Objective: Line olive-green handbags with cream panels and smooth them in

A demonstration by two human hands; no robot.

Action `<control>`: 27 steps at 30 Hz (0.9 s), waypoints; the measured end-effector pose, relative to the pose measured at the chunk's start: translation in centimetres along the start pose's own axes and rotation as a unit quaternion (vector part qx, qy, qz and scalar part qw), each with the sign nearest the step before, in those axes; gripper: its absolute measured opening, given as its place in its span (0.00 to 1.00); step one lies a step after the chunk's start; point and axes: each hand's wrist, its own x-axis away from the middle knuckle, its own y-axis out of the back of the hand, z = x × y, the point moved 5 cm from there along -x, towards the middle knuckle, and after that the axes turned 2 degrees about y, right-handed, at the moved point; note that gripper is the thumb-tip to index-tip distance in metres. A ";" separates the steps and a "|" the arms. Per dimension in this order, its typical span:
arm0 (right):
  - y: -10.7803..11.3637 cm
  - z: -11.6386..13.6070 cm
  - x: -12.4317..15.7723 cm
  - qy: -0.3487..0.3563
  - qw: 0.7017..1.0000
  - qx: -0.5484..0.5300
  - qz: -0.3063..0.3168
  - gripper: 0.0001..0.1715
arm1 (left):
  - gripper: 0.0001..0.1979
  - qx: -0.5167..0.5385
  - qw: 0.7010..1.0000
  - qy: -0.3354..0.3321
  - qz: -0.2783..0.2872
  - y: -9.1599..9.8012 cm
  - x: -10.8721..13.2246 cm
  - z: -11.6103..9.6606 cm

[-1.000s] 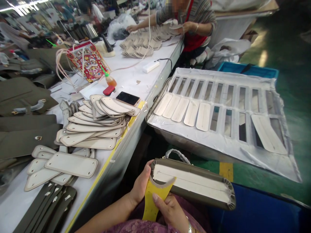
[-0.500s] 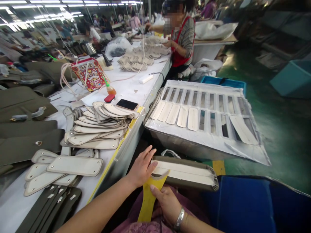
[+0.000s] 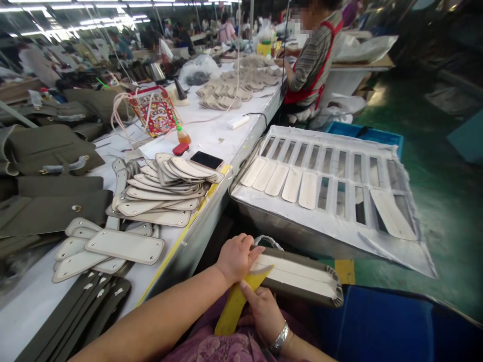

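Two o'clock's rack (image 3: 320, 219) bears six pale panels (image 3: 292, 184). At six, the right hand (image 3: 264, 315) grips one yellow template (image 3: 232, 306); the left hand (image 3: 236, 257) bends over one bag (image 3: 302, 275), grip unclear.

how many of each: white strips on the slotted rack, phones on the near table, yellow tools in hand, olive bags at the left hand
White strips: 6
Phone: 1
Yellow tool: 1
Olive bag: 1
Total: 9

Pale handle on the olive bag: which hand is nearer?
Left. The left hand is beside the handle; the right hand is farther, lower in view, gripping the yellow piece.
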 end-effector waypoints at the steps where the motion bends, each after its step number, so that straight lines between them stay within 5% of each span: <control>1: 0.1 0.0 0.2 -0.001 1.000 0.003 0.007 0.31 | 0.19 0.068 0.998 0.011 0.007 0.0 0.0 0.3; 4: 1.1 0.2 1.4 0.010 1.000 0.014 0.022 0.30 | 0.27 0.295 0.953 0.056 0.030 0.2 0.8 2.3; 9: 4.2 3.0 4.3 0.148 0.987 -0.055 -0.038 0.24 | 0.26 0.608 0.778 0.151 0.046 -0.6 4.9 6.6; 13: 3.2 6.1 4.4 0.228 0.969 -0.046 -0.084 0.20 | 0.25 0.664 0.737 0.103 0.069 -0.7 7.3 6.0; 17: -1.1 9.4 2.2 0.341 0.938 -0.013 -0.054 0.12 | 0.30 0.674 0.731 0.079 0.075 -0.4 7.6 5.2; 22: -4.9 11.2 -1.2 0.394 0.918 -0.037 -0.039 0.19 | 0.27 0.607 0.791 0.076 0.022 -0.8 7.2 6.2; 27: -5.8 10.2 -4.1 0.378 0.921 0.056 -0.078 0.23 | 0.22 0.536 0.840 0.079 -0.012 -0.7 6.6 6.0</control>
